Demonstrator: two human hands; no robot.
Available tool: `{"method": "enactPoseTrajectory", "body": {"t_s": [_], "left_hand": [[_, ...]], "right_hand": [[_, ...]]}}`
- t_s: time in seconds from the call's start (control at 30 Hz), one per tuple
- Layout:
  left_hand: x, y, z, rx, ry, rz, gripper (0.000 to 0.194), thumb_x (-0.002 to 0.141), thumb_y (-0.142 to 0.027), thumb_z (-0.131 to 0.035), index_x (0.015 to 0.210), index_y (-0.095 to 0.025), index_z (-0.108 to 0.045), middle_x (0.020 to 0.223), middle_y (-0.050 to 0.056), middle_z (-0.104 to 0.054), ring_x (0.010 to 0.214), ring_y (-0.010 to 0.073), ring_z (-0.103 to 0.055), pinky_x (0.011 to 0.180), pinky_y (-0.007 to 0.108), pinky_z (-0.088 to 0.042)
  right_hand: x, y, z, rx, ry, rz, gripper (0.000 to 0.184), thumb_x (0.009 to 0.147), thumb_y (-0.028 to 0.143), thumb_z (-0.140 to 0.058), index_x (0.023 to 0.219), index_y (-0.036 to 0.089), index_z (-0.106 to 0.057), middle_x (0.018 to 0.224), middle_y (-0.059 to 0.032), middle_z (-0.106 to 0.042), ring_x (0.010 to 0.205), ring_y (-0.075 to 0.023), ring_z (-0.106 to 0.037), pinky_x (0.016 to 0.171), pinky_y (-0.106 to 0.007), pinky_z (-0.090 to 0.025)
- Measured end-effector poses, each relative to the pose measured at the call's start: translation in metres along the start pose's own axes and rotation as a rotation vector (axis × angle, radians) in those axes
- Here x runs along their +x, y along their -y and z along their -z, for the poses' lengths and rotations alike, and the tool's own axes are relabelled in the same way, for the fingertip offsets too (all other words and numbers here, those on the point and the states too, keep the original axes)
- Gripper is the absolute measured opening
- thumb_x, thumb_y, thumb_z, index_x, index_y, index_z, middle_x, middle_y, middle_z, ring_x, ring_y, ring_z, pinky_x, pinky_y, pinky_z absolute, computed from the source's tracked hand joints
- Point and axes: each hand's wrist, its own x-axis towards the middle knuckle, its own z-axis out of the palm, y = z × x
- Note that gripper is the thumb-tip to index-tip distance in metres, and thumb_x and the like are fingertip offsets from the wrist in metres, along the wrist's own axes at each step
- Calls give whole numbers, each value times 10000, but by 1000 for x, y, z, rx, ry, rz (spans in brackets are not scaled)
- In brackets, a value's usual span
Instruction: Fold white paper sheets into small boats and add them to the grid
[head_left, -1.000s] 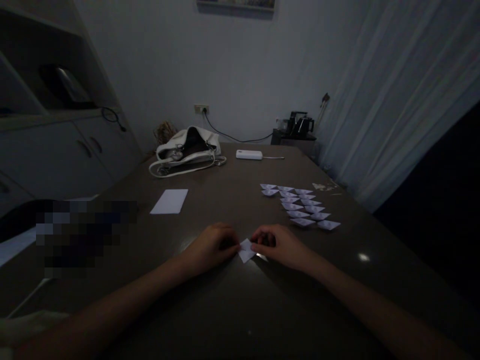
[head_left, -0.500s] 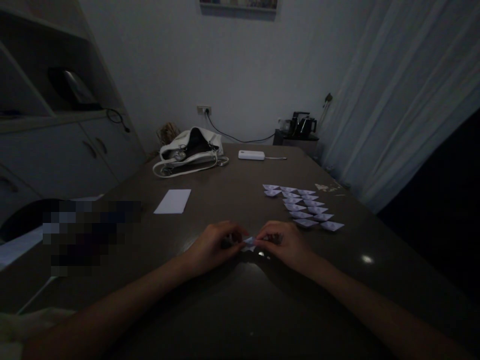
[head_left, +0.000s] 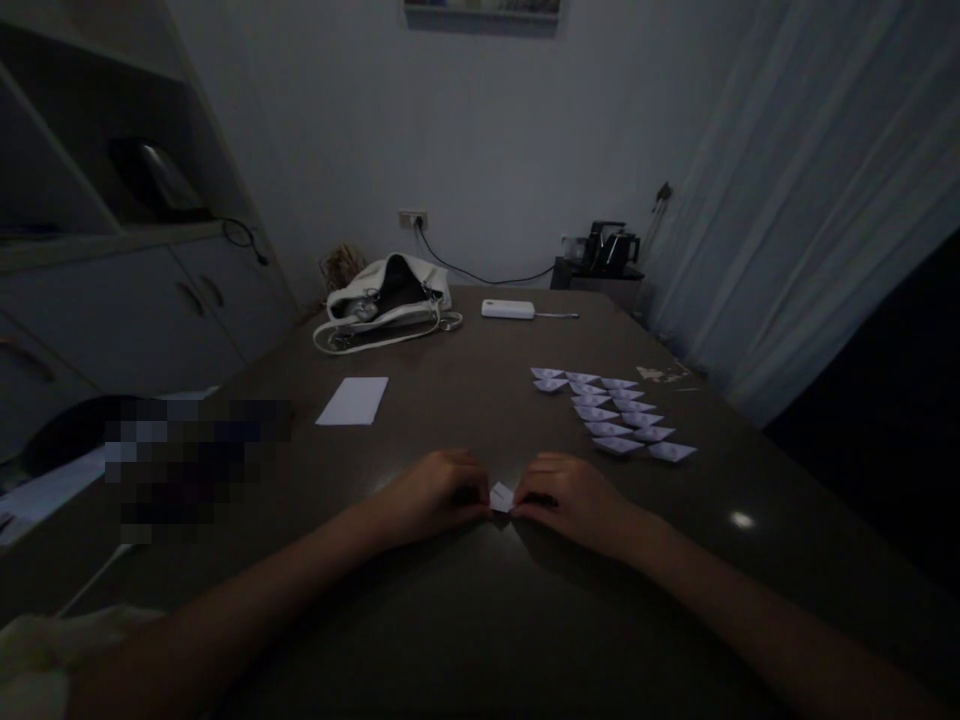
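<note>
Since the earlier frame, the folded paper piece (head_left: pixel 501 497) has tipped from a narrow edge-on strip to show a broader face, and the left hand (head_left: pixel 442 490) and right hand (head_left: pixel 566 490) have turned with it. Paper sits between the hands, just at or above the near middle of the surface (head_left: pixel 502 610); exact contact can't tell. Both hands' fingers look clamped on it, one pinch per side, low down; inner fingertips partly hidden. To do this fold work well: keep both pinches level, match pressure left and right, line up edges before creasing, don't tug, since small thin paper probably tears or skews easily. Folded paper boats (head_left: pixel 595 413) stand in rows beyond the right hand; paper stack (head_left: pixel 352 401) lies beyond the left.
</note>
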Motion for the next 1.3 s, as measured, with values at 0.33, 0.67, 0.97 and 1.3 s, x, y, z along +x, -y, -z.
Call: {"method": "enactPoseTrajectory", "body": {"t_s": [0.33,0.67,0.97,1.3], "left_hand": [[-1,-3,6,-78,40,94,103,833,-242,-628,826,-153,-679,855,45,-585,787,158,-570,662,236,-411],[-1,-2,6,-49,27,97,155,870,-259,-569,830,-152,-673,841,51,-579,803,168,-552,682,252,-398],[-1,-1,2,-19,1,97,222,872,-348,-557,826,-157,-659,824,47,-574,794,174,-543,687,269,-396],[4,-2,-5,-58,-34,291,233,838,-343,-567,771,-141,-661,761,40,-597,694,161,-547,611,255,-371]], "right_hand": [[0,0,1,35,30,-63,88,854,190,-604,870,169,-688,845,-52,-661,810,-165,-577,720,-270,-400],[2,-2,-3,178,3,-264,86,787,244,-681,764,163,-702,691,-10,-627,612,-111,-529,571,-224,-341],[5,3,-3,250,-8,-407,140,780,271,-669,731,151,-719,613,-16,-636,544,-106,-514,516,-223,-326],[7,6,-4,260,-33,-474,119,744,238,-680,666,148,-679,590,-11,-616,532,-101,-508,491,-217,-313]]}}
